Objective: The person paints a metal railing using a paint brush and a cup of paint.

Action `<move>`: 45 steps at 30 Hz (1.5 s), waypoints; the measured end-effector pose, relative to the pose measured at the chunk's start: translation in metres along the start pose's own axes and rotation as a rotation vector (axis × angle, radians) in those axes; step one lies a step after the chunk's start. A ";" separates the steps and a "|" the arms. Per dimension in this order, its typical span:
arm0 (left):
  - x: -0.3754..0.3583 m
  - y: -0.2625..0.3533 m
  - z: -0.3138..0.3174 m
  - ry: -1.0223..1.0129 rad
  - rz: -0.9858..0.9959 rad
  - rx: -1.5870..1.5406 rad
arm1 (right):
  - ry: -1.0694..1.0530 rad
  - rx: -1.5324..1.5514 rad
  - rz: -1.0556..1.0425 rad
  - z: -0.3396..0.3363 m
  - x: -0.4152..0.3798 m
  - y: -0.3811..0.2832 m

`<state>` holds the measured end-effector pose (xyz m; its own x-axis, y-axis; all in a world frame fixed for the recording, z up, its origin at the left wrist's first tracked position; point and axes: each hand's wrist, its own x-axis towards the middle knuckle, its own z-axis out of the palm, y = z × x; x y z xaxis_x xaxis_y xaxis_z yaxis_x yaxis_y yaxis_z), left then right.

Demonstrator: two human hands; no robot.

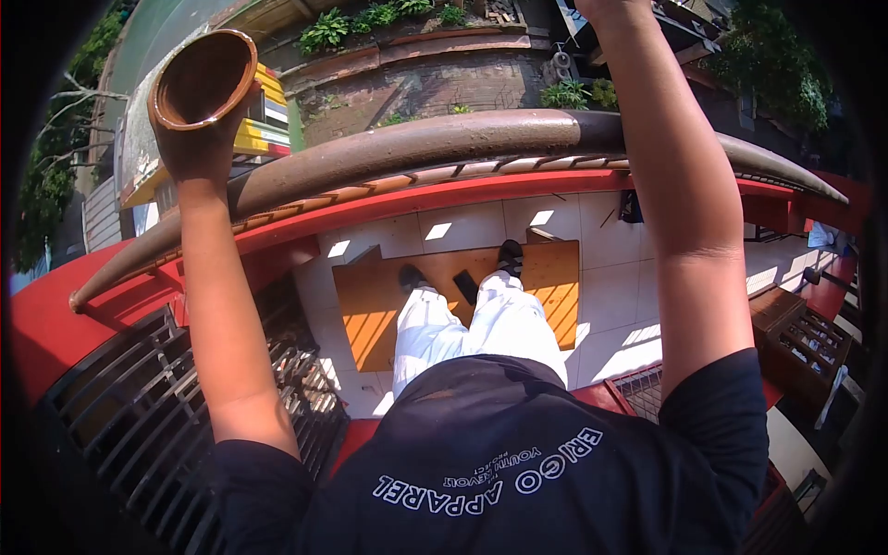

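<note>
A round brown pot (205, 79), probably clay, is raised at the upper left with its wide mouth turned toward me. My left hand (196, 155) is closed around its lower part, in shadow, and most of the fingers are hidden. My right arm stretches up to the top edge of the view. Only the base of my right hand (612, 6) shows there; its fingers are cut off, so I cannot see whether it holds anything.
A thick brown rail (416, 146) curves across in front of me, above a red ledge (444, 203). My feet are on an orange-brown wooden board (370, 319), with a dark phone (466, 286) between them. Black metal bars (139, 407) stand at left. Beyond the rail lies a brick-paved yard (435, 83).
</note>
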<state>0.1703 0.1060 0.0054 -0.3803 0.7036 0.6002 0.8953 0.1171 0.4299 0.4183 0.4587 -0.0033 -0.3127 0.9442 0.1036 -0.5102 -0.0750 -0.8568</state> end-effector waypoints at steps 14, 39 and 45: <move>-0.011 0.001 0.000 0.175 -0.366 -0.435 | -0.164 -0.183 0.020 0.039 -0.038 -0.007; 0.118 -0.024 0.084 -0.112 -0.183 -0.889 | -0.525 -0.970 -0.502 0.027 -0.049 0.008; 0.120 -0.014 0.082 -0.099 -0.180 -0.841 | -0.630 -1.088 -0.636 0.039 -0.050 0.001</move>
<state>0.1311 0.2467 0.0161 -0.4426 0.7867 0.4305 0.3399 -0.2971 0.8923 0.4022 0.3984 0.0098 -0.7149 0.4009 0.5730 0.0774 0.8597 -0.5049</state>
